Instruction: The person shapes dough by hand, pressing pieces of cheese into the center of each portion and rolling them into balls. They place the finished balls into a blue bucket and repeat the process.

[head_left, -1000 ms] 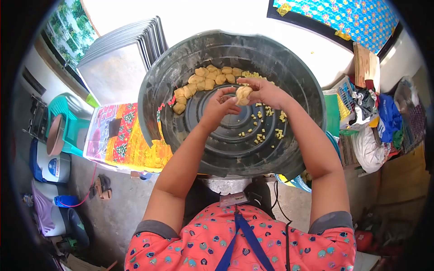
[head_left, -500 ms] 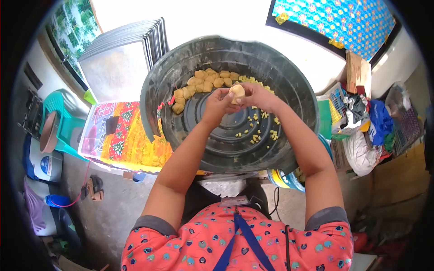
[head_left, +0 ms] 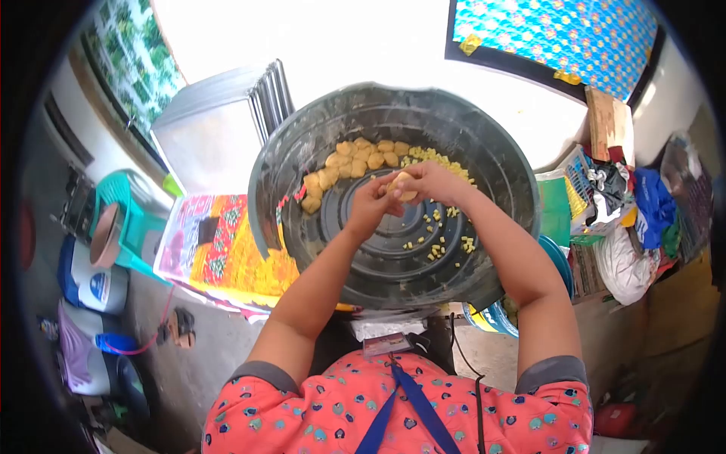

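Note:
My left hand (head_left: 367, 207) and my right hand (head_left: 437, 185) meet over a large dark round basin (head_left: 363, 276). Between their fingertips they pinch a piece of pale dough (head_left: 406, 187), partly covered by the fingers. Inside the basin, rounded dough pieces (head_left: 359, 157) sit in a curved cluster along the far left side. Small pale-yellow cubes (head_left: 439, 160) are heaped beyond my right hand. More loose cubes (head_left: 436, 250) lie scattered on the basin floor, nearer my right forearm.
Stacked metal trays (head_left: 208, 132) stand behind the basin at left. A bright patterned cloth (head_left: 234, 250) covers the surface beside it. At right are a blue bucket (head_left: 556, 265), a white bag (head_left: 626, 265) and piled goods. A green plastic chair (head_left: 132, 234) stands far left.
The dough between my hands now looks flatter and more covered by my fingers. The view has shifted, so the basin and hands appear slightly lower and further right.

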`<act>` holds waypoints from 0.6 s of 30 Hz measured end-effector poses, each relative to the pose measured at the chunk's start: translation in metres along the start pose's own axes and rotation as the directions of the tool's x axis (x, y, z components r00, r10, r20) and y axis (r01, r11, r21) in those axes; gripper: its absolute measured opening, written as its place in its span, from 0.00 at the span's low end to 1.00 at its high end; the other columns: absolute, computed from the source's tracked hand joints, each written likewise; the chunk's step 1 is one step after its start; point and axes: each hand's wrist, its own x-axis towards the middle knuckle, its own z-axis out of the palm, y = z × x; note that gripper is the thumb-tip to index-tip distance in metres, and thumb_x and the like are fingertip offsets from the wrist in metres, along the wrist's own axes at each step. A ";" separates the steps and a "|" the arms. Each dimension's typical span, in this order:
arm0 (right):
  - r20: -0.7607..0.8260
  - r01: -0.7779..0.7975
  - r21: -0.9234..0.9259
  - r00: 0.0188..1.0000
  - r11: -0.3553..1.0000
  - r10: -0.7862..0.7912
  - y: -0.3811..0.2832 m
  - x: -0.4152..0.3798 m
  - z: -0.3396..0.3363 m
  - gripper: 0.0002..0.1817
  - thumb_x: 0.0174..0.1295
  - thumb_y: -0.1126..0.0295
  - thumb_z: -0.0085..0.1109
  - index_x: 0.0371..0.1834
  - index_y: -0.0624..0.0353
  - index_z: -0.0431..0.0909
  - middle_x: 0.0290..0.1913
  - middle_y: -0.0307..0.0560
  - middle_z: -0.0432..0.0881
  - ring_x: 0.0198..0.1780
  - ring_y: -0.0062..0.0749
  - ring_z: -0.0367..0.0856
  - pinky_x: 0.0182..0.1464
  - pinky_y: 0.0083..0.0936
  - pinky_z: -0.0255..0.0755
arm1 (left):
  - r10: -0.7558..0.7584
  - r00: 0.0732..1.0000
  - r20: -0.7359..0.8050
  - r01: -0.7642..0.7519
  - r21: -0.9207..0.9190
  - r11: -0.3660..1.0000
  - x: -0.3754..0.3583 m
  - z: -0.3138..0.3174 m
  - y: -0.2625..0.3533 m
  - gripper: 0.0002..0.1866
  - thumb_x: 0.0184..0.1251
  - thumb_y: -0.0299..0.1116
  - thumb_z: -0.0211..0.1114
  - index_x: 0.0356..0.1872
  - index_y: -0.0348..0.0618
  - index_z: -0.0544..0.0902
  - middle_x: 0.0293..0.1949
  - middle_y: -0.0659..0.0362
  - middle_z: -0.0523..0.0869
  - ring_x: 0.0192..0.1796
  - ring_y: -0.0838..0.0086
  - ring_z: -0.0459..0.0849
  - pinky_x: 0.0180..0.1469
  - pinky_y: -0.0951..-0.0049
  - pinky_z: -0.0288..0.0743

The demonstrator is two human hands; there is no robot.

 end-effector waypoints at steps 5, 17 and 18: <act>-0.052 -0.007 -0.043 0.999 0.999 0.005 0.000 0.001 0.001 0.16 0.60 0.70 0.58 0.51 0.62 0.77 0.39 0.42 0.81 0.37 0.23 0.80 0.36 0.20 0.77 | -0.084 0.996 0.028 0.089 -0.330 0.940 -0.002 -0.008 0.001 0.26 0.68 0.32 0.57 0.65 0.41 0.62 0.36 0.51 0.82 0.32 0.67 0.85 0.37 0.67 0.83; -0.004 0.072 0.072 0.997 0.995 -0.072 -0.006 -0.013 0.006 0.19 0.58 0.80 0.53 0.55 0.59 0.75 0.42 0.40 0.81 0.42 0.22 0.78 0.40 0.19 0.75 | -0.101 0.972 0.214 0.183 -0.410 0.893 0.004 -0.013 -0.002 0.20 0.72 0.44 0.51 0.56 0.41 0.68 0.36 0.51 0.83 0.33 0.67 0.85 0.36 0.67 0.83; 0.022 0.077 0.152 0.996 0.985 -0.081 -0.005 -0.014 0.005 0.19 0.59 0.80 0.53 0.55 0.58 0.76 0.42 0.40 0.81 0.43 0.22 0.78 0.40 0.20 0.75 | -0.120 0.966 0.230 0.202 -0.377 0.904 0.003 -0.013 -0.005 0.20 0.72 0.45 0.49 0.56 0.41 0.68 0.37 0.51 0.83 0.33 0.67 0.85 0.36 0.67 0.83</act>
